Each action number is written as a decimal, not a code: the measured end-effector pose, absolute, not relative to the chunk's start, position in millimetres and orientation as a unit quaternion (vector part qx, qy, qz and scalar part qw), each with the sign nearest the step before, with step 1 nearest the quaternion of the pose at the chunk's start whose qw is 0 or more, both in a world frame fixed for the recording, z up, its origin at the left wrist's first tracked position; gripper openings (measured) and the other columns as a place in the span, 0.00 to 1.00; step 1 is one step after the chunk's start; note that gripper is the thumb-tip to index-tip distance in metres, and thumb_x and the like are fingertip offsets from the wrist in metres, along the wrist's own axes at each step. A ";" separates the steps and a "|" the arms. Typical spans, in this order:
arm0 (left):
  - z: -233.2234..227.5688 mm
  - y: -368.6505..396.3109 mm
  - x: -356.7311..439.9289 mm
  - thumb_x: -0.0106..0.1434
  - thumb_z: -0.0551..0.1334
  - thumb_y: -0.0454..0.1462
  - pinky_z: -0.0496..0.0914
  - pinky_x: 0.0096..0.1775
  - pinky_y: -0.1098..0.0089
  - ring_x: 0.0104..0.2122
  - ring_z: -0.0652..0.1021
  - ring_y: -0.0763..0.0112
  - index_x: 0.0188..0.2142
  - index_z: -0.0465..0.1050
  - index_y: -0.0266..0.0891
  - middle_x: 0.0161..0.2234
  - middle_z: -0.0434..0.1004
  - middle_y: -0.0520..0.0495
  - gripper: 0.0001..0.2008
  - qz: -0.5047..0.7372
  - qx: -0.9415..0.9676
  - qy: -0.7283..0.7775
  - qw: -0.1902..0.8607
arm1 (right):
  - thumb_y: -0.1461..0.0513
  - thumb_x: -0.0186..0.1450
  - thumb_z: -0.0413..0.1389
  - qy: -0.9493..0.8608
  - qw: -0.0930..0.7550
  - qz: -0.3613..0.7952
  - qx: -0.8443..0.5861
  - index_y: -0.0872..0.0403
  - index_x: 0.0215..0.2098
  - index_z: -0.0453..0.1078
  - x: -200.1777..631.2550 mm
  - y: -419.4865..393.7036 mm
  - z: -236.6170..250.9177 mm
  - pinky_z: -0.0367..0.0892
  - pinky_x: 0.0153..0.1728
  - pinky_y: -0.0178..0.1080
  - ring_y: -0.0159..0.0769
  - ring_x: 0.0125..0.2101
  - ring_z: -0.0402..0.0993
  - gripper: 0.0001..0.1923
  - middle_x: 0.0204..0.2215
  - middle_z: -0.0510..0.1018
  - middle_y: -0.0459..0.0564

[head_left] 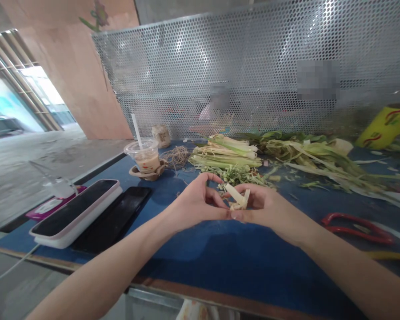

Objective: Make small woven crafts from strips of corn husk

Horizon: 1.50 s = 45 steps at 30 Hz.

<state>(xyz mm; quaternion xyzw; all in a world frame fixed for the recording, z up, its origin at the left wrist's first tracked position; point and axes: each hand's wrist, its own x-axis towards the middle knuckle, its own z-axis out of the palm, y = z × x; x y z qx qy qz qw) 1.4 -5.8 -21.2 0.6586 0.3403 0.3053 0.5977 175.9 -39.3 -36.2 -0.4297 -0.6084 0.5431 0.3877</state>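
Observation:
Above the front middle of the blue table, my left hand (200,202) and my right hand (270,204) meet at the fingertips. Between them is a small folded piece of pale leaf strip (237,198), with two stubby ends sticking up. My right thumb and fingers pinch it from the right. On the left, my thumb and fingers curl round to its base. Just beyond my hands lies a heap of shredded green trimmings (240,174). Behind that is a stack of cut pale-green leaf lengths (226,153).
Long loose leaves (306,153) spread at the back right, near a yellow roll (385,126). Red-handled scissors (356,227) lie right. Twine (176,156) and an iced drink cup (145,158) stand left, beyond a phone (115,218) and a white case (76,213). A perforated metal screen (186,66) rises behind.

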 end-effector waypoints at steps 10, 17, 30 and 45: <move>-15.3 -10.1 4.5 0.45 0.68 0.34 0.60 0.16 0.80 0.15 0.66 0.81 0.38 0.54 0.39 0.18 0.66 0.61 0.25 0.279 0.665 0.374 0.583 | 0.59 0.47 0.63 -0.503 0.530 0.512 -0.452 0.54 0.25 0.65 171.1 -35.5 -40.2 0.52 0.16 0.31 0.23 0.14 0.58 0.12 0.14 0.65 0.38; -16.3 -10.2 2.6 0.49 0.65 0.33 0.64 0.20 0.79 0.17 0.69 0.82 0.36 0.57 0.38 0.21 0.66 0.59 0.18 0.275 0.687 0.332 0.585 | 0.55 0.53 0.60 -0.568 0.480 0.498 -0.447 0.54 0.31 0.65 176.7 -32.5 -40.2 0.54 0.17 0.32 0.24 0.15 0.60 0.13 0.17 0.67 0.40; -25.5 -7.8 15.6 0.55 0.62 0.40 0.62 0.17 0.79 0.20 0.75 0.75 0.38 0.71 0.33 0.22 0.72 0.50 0.13 0.359 0.637 0.308 0.609 | 0.55 0.61 0.51 -0.673 0.468 0.281 -0.500 0.53 0.27 0.66 185.9 -36.4 -26.6 0.61 0.24 0.32 0.29 0.24 0.66 0.11 0.23 0.70 0.45; -22.1 -18.2 16.7 0.57 0.60 0.39 0.51 0.10 0.83 0.06 0.57 0.87 0.28 0.69 0.35 0.09 0.56 0.61 0.08 0.286 0.588 0.281 0.702 | 0.56 0.52 0.60 -0.564 0.596 0.356 -0.447 0.54 0.19 0.61 185.1 -35.4 -28.7 0.52 0.19 0.31 0.24 0.18 0.56 0.15 0.15 0.62 0.40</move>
